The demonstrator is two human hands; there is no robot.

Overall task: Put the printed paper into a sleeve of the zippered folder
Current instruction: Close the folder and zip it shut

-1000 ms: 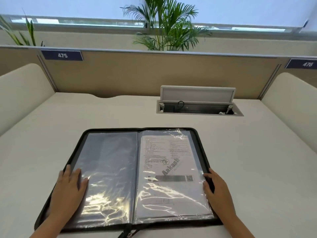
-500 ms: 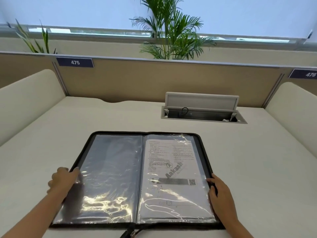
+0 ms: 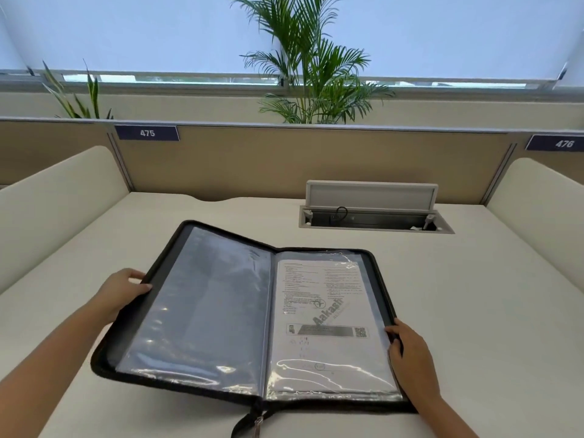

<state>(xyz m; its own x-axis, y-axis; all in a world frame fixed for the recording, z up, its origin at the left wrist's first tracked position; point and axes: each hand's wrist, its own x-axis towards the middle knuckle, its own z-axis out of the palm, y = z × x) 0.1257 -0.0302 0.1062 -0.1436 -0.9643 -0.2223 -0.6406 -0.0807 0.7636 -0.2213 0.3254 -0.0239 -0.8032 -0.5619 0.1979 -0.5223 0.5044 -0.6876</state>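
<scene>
The black zippered folder [image 3: 164,270] lies open on the white desk in front of me. The printed paper [image 3: 319,298] sits inside a clear sleeve on the right half. Clear plastic sleeves [image 3: 202,305] with nothing visible in them cover the left half. My left hand [image 3: 121,290] grips the folder's left cover at its outer edge, and that cover is raised off the desk at an angle. My right hand [image 3: 407,349] rests on the right edge of the folder, fingertips on the sleeve's border. The zipper pull [image 3: 257,422] hangs off the near edge at the spine.
An open cable box with a raised lid [image 3: 369,197] is set into the desk [image 3: 474,311] behind the folder. Padded cream dividers [image 3: 47,203] stand at both sides, a tan partition with number plates at the back, plants behind it.
My left hand moved from lying flat on the left sleeves to the cover's outer edge and has lifted the left half up. My right hand has stayed on the right edge.
</scene>
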